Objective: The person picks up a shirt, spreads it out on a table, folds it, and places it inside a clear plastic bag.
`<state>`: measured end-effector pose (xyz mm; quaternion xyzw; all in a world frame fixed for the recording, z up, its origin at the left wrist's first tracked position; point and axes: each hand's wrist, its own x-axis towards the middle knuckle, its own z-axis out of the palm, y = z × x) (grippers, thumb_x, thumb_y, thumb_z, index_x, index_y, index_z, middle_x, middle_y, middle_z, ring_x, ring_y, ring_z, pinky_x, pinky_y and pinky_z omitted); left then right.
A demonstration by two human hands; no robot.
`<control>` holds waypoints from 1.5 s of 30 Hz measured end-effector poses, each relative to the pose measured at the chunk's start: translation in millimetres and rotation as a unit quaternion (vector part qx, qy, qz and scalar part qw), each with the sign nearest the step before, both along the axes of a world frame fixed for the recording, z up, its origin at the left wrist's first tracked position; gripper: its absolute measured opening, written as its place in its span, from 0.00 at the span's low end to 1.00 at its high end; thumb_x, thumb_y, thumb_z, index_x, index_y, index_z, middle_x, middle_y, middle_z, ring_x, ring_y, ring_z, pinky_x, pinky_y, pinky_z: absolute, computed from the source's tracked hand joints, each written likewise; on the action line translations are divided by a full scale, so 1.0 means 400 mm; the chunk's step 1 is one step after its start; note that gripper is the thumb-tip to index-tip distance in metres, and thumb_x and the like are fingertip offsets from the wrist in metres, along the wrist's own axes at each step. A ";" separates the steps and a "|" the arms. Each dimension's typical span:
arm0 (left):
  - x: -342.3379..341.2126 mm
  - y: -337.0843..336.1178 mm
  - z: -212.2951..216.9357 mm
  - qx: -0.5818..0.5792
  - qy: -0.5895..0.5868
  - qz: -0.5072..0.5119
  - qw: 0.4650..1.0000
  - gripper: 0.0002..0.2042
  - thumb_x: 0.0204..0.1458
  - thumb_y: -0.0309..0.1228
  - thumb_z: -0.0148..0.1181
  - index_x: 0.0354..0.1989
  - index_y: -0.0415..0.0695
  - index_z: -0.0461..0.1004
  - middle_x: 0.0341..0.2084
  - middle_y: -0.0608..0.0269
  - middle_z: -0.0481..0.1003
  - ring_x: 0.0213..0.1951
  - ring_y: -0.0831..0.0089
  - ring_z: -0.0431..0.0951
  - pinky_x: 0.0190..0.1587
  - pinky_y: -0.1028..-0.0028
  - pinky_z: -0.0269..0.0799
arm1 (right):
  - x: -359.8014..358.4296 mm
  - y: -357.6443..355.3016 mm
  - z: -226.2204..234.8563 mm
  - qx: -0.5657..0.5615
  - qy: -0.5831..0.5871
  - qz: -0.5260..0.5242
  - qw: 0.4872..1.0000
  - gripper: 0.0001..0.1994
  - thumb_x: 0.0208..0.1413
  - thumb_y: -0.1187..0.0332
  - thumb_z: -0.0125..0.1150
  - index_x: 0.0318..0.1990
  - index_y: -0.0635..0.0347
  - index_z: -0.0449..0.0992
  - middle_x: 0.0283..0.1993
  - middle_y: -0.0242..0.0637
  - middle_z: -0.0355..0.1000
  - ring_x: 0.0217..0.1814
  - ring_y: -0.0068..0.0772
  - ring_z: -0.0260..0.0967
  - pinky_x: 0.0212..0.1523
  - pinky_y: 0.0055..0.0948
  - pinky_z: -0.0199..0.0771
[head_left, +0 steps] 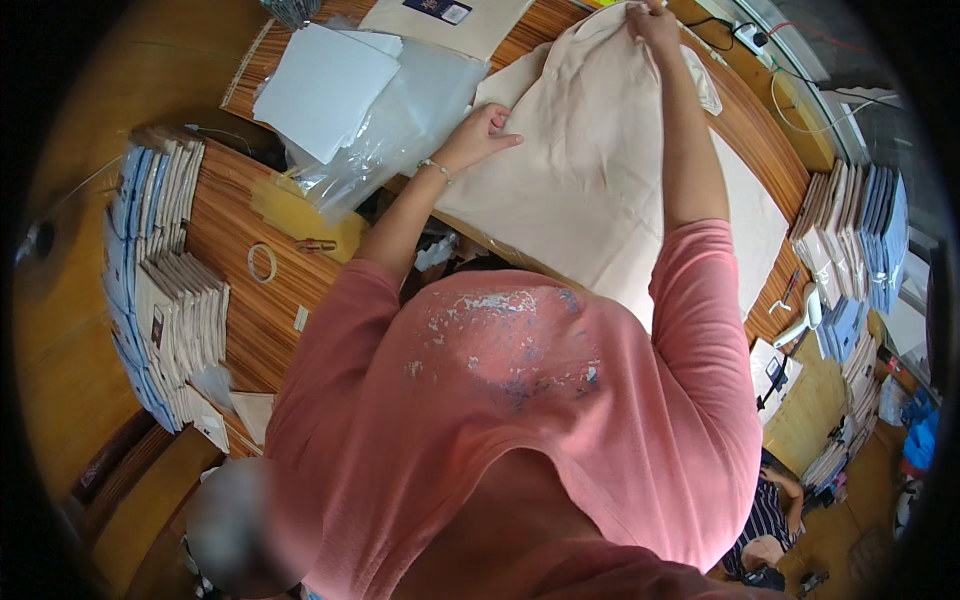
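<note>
On the brown wood-grain table (768,165), the right hand (657,32) gripped the wide cream cloth (600,170) (left hand (485,138) half-curled, grip indeterminate).

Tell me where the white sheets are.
In the head view, the white sheets lie at upper left on clear plastic, beyond the person's left hand and to its left.

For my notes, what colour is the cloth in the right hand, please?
The cloth is pale pinkish beige, best seen in the head view.

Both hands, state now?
Left hand: fingers curled, thumb out at the cream cloth; grip unclear.
Right hand: closed, holding the cloth's far end.
</note>
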<state>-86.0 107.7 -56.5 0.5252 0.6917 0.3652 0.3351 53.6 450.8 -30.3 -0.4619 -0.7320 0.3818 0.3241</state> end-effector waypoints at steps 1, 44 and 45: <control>-0.001 0.004 0.012 -0.002 -0.007 -0.001 1.000 0.21 0.41 0.41 0.67 0.38 0.38 0.71 0.35 0.57 0.69 0.35 0.68 0.70 0.40 0.73 0.68 | 0.031 0.003 0.009 -0.027 0.110 0.063 0.992 0.07 0.53 0.71 0.49 0.29 0.59 0.75 0.19 0.29 0.69 0.17 0.20 0.62 0.17 0.23 0.62; 0.121 -0.274 0.117 0.045 -0.152 0.415 0.896 0.31 0.51 0.36 0.56 0.59 0.39 0.49 0.51 0.49 0.59 0.53 0.58 0.62 0.54 0.59 0.60 | 0.986 -0.855 0.127 -0.289 -0.190 0.062 0.936 0.14 0.49 0.74 0.58 0.44 0.53 0.77 0.28 0.35 0.74 0.24 0.20 0.59 0.29 0.22 0.64; 0.101 -0.250 0.126 0.062 -0.077 0.391 0.915 0.32 0.50 0.35 0.57 0.60 0.38 0.49 0.51 0.50 0.59 0.53 0.60 0.61 0.54 0.60 0.59 | 1.003 -0.826 0.145 -0.253 -0.164 0.062 0.951 0.14 0.49 0.74 0.58 0.44 0.52 0.77 0.35 0.34 0.76 0.26 0.21 0.63 0.32 0.23 0.66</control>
